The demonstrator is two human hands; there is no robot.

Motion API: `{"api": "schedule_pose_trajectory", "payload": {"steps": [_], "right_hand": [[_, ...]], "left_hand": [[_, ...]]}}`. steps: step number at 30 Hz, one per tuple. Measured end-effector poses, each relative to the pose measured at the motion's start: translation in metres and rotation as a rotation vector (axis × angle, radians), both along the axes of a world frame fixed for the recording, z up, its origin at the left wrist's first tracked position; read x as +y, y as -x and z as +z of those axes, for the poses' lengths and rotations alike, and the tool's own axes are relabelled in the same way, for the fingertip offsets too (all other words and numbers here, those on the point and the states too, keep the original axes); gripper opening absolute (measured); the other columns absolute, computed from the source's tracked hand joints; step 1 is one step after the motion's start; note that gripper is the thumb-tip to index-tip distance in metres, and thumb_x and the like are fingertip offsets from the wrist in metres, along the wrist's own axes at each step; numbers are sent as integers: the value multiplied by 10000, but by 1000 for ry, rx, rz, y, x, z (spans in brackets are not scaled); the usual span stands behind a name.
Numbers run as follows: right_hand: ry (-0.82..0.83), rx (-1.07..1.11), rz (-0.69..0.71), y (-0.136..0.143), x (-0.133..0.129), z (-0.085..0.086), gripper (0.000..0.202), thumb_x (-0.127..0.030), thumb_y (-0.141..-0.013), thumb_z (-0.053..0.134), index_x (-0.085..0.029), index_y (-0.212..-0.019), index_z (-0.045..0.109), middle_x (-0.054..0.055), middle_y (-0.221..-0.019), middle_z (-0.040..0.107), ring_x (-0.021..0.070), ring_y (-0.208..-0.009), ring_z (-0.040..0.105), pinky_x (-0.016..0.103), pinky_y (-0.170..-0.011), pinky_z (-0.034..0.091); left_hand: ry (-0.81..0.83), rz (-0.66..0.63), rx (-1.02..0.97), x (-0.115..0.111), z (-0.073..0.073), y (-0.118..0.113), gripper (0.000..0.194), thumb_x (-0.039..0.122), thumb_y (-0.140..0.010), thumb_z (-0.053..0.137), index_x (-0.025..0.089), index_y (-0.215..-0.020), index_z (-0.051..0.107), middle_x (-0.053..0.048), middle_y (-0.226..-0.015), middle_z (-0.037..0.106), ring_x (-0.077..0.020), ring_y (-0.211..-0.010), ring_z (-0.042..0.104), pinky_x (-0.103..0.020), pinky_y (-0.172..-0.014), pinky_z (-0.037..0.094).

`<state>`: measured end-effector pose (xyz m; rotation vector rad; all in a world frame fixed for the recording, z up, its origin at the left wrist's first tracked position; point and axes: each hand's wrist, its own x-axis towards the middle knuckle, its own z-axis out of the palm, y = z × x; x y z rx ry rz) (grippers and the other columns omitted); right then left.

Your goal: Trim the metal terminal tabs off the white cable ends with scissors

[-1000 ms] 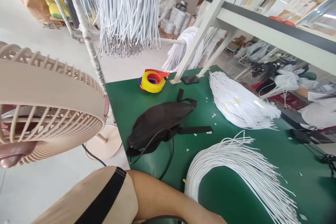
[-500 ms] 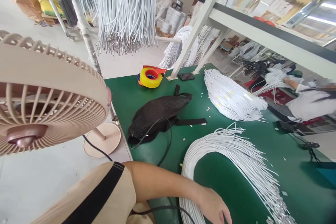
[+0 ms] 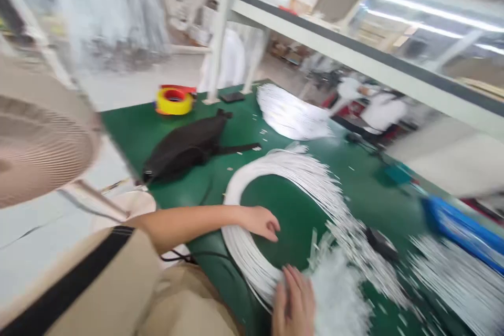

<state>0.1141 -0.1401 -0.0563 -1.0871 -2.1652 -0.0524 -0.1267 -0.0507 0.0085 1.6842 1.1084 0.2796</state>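
Since half a second ago the view has swung to the right, and the right grip (image 3: pixel 294 304) has come into frame at the bottom edge. Its fingers lie over the near part of the curved white wire bundle (image 3: pixel 236 189); blur hides whether they clasp it. Inside the curve, the left grip (image 3: pixel 260 223) is loosely curled with nothing seen between its fingers, the wrist crossing over the bundle's left side (whether it touches the wires I cannot tell).

The bundle rests on the green worktop (image 3: pixel 134 126), bent in an open arc, its strands packed close on the left and fanned loose toward the right. As a mass it should be springy and fairly heavy, though each wire is probably light and bendy; if the sheathing is as smooth as it looks, strands will slide over one another. A full-hand hold on the compact left part seems surest, with support under the splayed end against trailing and tangling.

Just right of the right grip sits a translucent heap (image 3: pixel 338 289); past the arc lie a black bag (image 3: pixel 189 147), a yellow tape roll (image 3: pixel 174 102) and a second white bundle (image 3: pixel 293 113).
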Motion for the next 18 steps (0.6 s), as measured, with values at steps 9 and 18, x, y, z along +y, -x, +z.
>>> {"api": "schedule_pose_trajectory", "payload": {"steps": [9,18], "right_hand": [[-61,109,-681,-162,-36,26,241,-209,-925,484,-155,-1100,641,117,-1078,688,223,-1045,608,416,-949,468],[279,-24,-896,-257,-26,0,280,-220,-868,493,-139,-1065,674,133,-1131,684,280,-1032,599,404,-866,472]], "left_hand": [[-403,-231,453,-66,-5,-100,1037,456,-622,720,131,-1492,257,-184,-1402,481,-348,-1264,460,-425,-1028,381],[-462,-57,540,-34,16,-98,904,533,-786,542,194,-1525,147,-130,-1533,349,-326,-1343,419,-419,-1057,384]]}}
